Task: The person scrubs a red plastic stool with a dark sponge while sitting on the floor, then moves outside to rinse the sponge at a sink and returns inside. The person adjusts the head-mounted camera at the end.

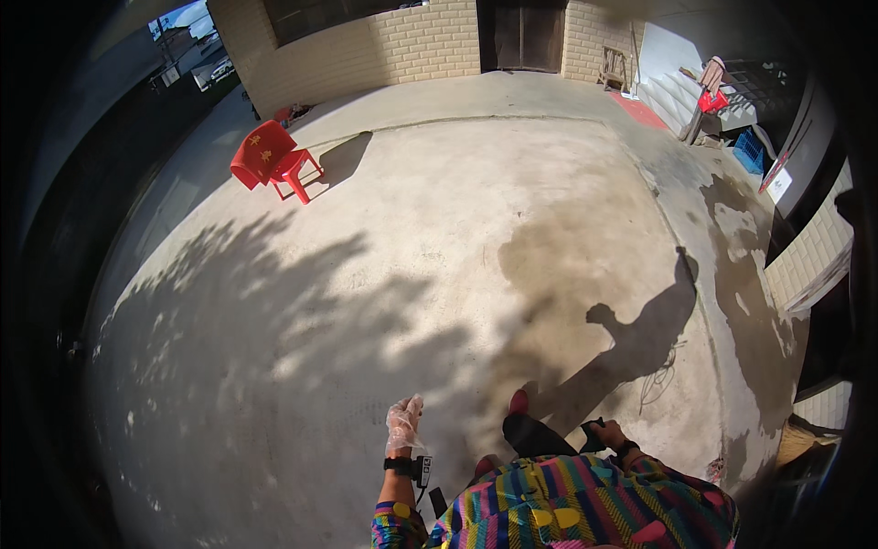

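Observation:
My left hand (405, 417) wears a clear, crinkled plastic glove and hangs over the concrete yard floor (425, 254). Its fingers look curled, but the palm side is hidden, so I cannot see whether anything is in it. A black strap with a small box-shaped device (423, 471) and a cable sits on that wrist. Close to my body on the right, my right hand (608, 434) grips a dark, soft-looking item (591, 436), perhaps cloth. That wrist bears a black band. Below my patterned jacket, dark trousers and a red shoe (519, 402) show on the floor.
A red plastic chair (293, 171) with a red cloth over its back stands ahead left. Damp patches (549, 264) darken the floor. At the far side is a dark double door (521, 36); a wooden chair (612, 67), steps (664, 90) and a blue crate (748, 149) lie right.

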`<state>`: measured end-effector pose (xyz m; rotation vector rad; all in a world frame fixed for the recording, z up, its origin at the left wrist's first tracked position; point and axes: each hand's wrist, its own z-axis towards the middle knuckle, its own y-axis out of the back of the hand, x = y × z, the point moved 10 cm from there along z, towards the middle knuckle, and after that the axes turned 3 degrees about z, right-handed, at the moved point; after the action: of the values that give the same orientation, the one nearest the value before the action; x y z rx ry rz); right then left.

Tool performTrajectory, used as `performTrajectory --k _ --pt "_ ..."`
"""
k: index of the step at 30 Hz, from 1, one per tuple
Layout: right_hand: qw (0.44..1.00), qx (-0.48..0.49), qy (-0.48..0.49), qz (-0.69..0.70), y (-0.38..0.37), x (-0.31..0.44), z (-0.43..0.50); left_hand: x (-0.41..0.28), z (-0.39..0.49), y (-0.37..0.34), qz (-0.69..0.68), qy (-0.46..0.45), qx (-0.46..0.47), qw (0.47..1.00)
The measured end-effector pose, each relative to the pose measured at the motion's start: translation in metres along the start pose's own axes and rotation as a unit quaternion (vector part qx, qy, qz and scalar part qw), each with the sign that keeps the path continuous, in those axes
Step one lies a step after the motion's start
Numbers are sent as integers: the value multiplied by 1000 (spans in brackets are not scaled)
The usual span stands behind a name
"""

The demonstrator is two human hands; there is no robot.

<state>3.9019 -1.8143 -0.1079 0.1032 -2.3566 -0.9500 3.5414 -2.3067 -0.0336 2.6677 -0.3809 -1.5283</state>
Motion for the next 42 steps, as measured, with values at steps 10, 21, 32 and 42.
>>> performTrajectory --k 10,21,32,42 --pt "984 136 -116 1 0 52 145 -96 137 -79 59 104 38 992" --pt "974 -31 223 -5 80 448 452 -154 266 -70 16 155 -71 985" --pt "995 84 38 -24 102 512 538 -353 538 -109 32 43 -64 996" --pt "999 25 38 7 123 528 706 -550 735 -233 67 -11 46 997"
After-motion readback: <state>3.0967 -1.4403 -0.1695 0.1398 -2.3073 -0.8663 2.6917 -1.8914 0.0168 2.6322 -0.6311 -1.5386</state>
